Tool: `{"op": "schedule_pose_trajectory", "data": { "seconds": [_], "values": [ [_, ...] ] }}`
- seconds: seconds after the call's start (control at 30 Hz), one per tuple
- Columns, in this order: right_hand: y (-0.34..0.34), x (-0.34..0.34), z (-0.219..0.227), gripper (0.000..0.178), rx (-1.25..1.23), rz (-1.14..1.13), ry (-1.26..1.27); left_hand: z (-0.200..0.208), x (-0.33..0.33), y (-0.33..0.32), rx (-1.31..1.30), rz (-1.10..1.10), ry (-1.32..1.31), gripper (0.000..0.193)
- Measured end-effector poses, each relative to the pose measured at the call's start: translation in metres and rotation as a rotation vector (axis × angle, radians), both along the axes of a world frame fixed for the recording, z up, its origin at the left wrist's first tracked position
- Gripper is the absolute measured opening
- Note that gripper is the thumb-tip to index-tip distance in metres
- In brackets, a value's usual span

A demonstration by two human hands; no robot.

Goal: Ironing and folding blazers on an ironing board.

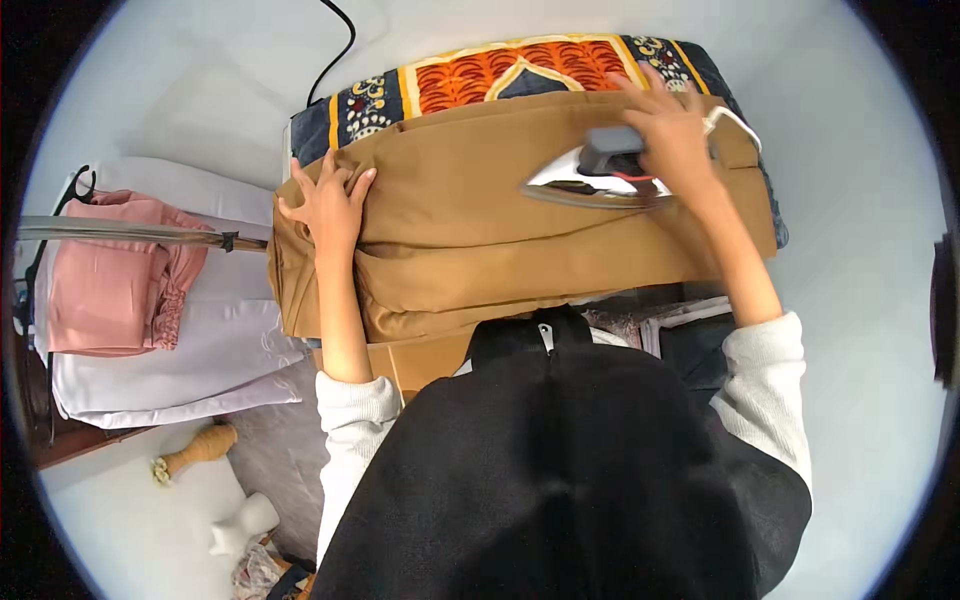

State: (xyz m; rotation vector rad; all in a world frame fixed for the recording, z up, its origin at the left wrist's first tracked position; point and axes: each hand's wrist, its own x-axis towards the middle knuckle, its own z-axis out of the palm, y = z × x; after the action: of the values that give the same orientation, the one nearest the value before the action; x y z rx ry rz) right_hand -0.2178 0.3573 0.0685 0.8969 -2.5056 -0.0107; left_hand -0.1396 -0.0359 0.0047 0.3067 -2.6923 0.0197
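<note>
Brown fabric (pixel 450 200), folded in layers with several creases, covers most of a padded, patterned cloth (pixel 520 70). My left hand (pixel 330 205) rests on its left end, fingers spread and pressing the cloth. Toward the right, a clothes iron (pixel 610 160) with a grey handle and shiny soleplate lies on the fabric, its tip pointing left. My right hand (pixel 672 135) is over the iron's rear part, with fingers stretched out and apart beyond the handle toward the fabric's far edge. The hand hides the back of the iron, so any contact there is unclear.
A metal rail (pixel 130 232) runs in from the left, over white cloth (pixel 235 320) and a folded pink garment (pixel 110 285). A black cable (pixel 345 45) hangs at the back wall. Below left are a woven vase (pixel 205 448) and a white bust-shaped object (pixel 245 525).
</note>
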Motion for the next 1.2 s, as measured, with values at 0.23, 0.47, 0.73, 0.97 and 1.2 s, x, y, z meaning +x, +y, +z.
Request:
{"op": "schedule_pose_trajectory", "data": {
  "seconds": [0.23,0.47,0.73,0.97,1.2],
  "values": [
    [0.016,-0.005,0.005,0.037,0.020,-0.101,-0.116,0.002,-0.001,0.003,0.129,0.038,-0.043,0.042],
    [-0.095,0.037,-0.015,0.010,-0.211,0.248,0.001,0.001,-0.004,0.000,0.286,0.046,-0.095,0.037],
    [-0.031,0.025,-0.002,0.021,-0.048,0.047,-0.031,-0.006,-0.005,-0.017,0.412,0.049,-0.101,0.038],
    [0.041,-0.006,0.003,0.052,0.064,-0.276,0.008,0.026,0.009,0.009,0.215,0.034,0.028,0.038],
    [-0.022,-0.008,-0.001,0.039,-0.088,-0.292,0.057,0.067,0.067,0.103,0.017,-0.544,-0.187,0.047]
  ]
}}
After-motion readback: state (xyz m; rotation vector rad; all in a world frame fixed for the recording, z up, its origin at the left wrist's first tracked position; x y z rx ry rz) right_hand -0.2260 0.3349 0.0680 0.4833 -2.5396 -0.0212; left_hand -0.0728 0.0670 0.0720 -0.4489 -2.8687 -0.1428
